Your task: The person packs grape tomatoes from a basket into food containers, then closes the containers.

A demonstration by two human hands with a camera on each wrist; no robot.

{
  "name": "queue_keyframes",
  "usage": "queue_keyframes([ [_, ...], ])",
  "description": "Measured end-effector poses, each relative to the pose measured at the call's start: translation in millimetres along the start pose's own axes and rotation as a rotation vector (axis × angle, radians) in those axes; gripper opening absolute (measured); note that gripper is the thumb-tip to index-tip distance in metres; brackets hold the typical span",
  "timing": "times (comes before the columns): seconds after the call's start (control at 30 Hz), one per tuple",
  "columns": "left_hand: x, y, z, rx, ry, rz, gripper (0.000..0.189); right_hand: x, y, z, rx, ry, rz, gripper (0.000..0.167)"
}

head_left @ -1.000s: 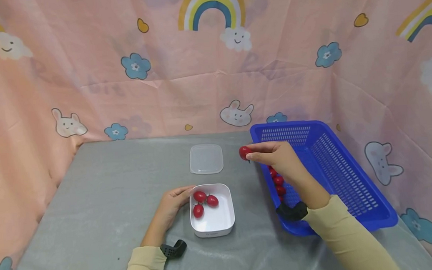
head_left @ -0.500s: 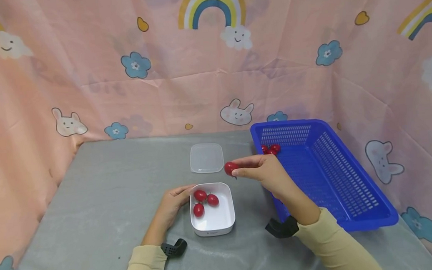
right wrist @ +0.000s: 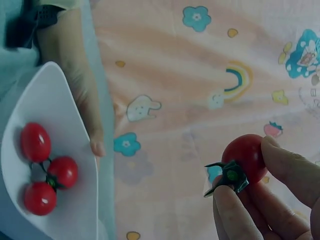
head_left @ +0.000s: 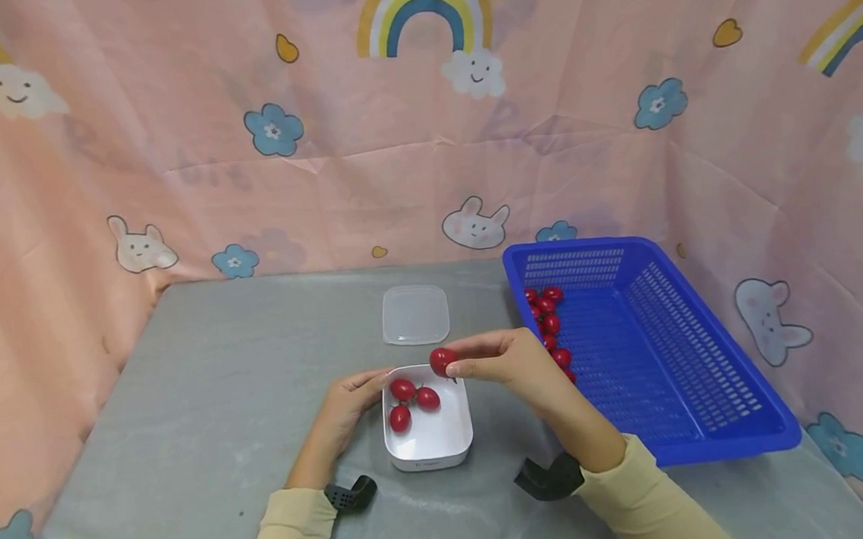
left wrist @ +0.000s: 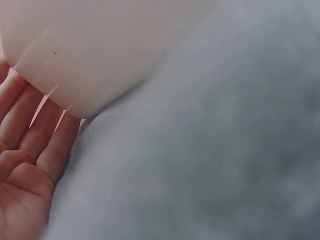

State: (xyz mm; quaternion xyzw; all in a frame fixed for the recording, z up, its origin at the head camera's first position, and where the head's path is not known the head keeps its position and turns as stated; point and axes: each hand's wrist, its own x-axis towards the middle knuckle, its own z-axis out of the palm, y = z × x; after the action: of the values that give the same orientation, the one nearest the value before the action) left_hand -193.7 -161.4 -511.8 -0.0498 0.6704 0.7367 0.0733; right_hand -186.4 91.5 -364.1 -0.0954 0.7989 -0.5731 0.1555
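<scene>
Between thumb and fingertips, my right hand (head_left: 517, 372) pinches a cherry tomato (right wrist: 245, 159) above the right back part of a white square container (head_left: 450, 423). The right wrist view shows the tomato's green stem end. In the container, 3 other cherry tomatoes (head_left: 428, 399) lie clustered toward the left back. My left hand (head_left: 347, 405) rests on the container's left back side. Seen in the left wrist view, its fingers (left wrist: 37, 122) are nearly straight against the white wall. The container sits upright on the table.
A blue plastic basket (head_left: 740, 390) stands on the right, with several cherry tomatoes (head_left: 551, 325) along its left wall. Behind the container, a clear lid (head_left: 415, 315) lies flat on the grey table cover (head_left: 257, 357). A patterned pink curtain (head_left: 366, 190) rises behind.
The right hand, carrying the tomato, has moved left and toward me from the basket's left edge to above the container. The left hand and container have stayed in place.
</scene>
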Motion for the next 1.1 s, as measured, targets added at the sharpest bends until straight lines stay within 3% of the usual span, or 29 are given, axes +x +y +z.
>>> queue_keyframes([
  [0.37, -0.6, 0.2, 1.5, -0.010, 0.014, -0.004, 0.035, 1.3, 17, 25, 0.073, 0.006, 0.012, 0.034],
  [0.6, -1.1, 0.5, 1.4, 0.017, 0.013, -0.009, 0.036, 6.7, 31, 39, 0.000, 0.098, 0.028, 0.031],
  [0.77, -0.3, 0.8, 1.6, 0.022, 0.020, -0.015, 0.035, 13.9, 40, 46, -0.051, 0.113, 0.061, 0.026],
  [0.93, -0.5, 1.6, 1.4, 0.027, 0.020, -0.009, 0.035, 21.2, 44, 54, -0.135, 0.140, 0.037, 0.027],
  [1.1, -1.5, 2.0, 1.6, 0.035, 0.017, -0.007, 0.035, 26.2, 49, 62, -0.197, 0.109, -0.023, 0.028],
])
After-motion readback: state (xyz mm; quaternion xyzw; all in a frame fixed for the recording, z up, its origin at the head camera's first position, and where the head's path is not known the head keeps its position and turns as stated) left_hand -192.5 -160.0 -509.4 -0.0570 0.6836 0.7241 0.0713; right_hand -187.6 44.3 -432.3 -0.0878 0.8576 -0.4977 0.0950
